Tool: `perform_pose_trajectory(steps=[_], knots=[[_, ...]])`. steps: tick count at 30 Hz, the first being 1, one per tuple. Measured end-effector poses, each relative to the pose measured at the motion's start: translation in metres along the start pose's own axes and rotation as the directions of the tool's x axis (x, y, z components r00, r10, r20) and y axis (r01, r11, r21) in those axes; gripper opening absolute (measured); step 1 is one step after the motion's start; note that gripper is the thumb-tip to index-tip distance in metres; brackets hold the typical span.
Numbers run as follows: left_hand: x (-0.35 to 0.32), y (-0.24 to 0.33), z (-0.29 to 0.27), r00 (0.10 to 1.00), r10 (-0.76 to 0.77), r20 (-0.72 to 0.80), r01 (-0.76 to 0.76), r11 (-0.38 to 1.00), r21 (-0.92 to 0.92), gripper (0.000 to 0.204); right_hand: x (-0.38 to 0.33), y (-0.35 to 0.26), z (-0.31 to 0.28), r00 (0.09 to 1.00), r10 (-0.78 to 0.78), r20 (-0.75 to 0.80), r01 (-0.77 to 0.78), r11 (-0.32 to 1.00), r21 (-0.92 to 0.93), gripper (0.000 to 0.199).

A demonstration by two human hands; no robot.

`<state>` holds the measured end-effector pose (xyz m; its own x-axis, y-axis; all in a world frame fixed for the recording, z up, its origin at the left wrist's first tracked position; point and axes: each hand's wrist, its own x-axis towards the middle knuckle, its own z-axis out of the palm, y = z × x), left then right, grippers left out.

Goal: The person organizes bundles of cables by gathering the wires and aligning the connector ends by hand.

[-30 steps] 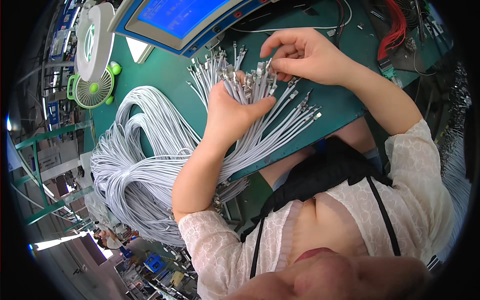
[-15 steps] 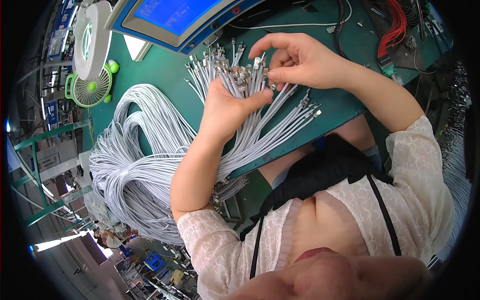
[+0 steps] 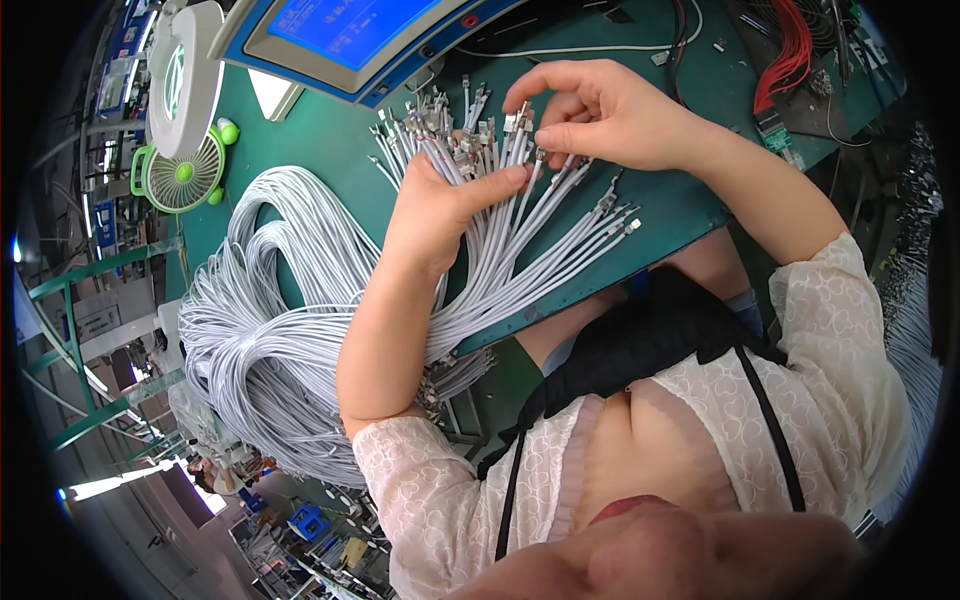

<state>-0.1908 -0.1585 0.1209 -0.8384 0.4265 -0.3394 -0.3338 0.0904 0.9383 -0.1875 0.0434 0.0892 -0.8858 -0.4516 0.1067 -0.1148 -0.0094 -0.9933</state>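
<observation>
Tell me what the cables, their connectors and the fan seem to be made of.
Cables: probably plastic-sheathed, smooth and satiny; the grey-white surface has an even, soft sheen.
Connectors: seemingly metal, at least partly, shiny; they glint silvery, though blur hides details.
Fan: likely moulded plastic, judging by its bright green hub and handle.

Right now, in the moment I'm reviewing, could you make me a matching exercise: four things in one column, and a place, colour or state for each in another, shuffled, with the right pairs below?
Column one
1. Left hand
2. Small fan
3. Bundle of thin wires
4. Screen

Column two
A. Red, at the picture's upper right
B. Lit, mostly blue
C. Curled around a bunch of pale cables
D. Green and round, near the picture's left side

Right pairs: 1-C, 2-D, 3-A, 4-B
</observation>
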Motion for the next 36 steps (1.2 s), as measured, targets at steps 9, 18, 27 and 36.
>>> perform_pose_trajectory(steps=[9, 18, 27, 36], knots=[[-0.001, -0.007, 0.004, 0.993, 0.094, -0.07, -0.077, 0.974, 0.211, 0.025, 0.003, 0.005, 0.001, 0.999, -0.034, 0.008, 0.034, 0.999, -0.041, 0.031], [-0.002, -0.003, 0.007, 0.996, 0.08, -0.044, -0.076, 0.992, 0.1, 0.02, 0.001, -0.003, 0.002, 1.0, 0.016, 0.004, -0.016, 0.999, -0.044, 0.034], [0.002, -0.006, 0.008, 0.994, 0.085, -0.066, -0.078, 0.992, 0.099, 0.031, 0.001, 0.004, 0.004, 0.999, -0.044, -0.023, 0.044, 0.999, -0.021, 0.037], [0.003, -0.003, 0.006, 0.995, 0.038, -0.088, -0.042, 0.998, -0.045, 0.037, 0.003, 0.005, 0.0, 0.998, -0.042, -0.037, 0.042, 0.999, 0.012, 0.032]])
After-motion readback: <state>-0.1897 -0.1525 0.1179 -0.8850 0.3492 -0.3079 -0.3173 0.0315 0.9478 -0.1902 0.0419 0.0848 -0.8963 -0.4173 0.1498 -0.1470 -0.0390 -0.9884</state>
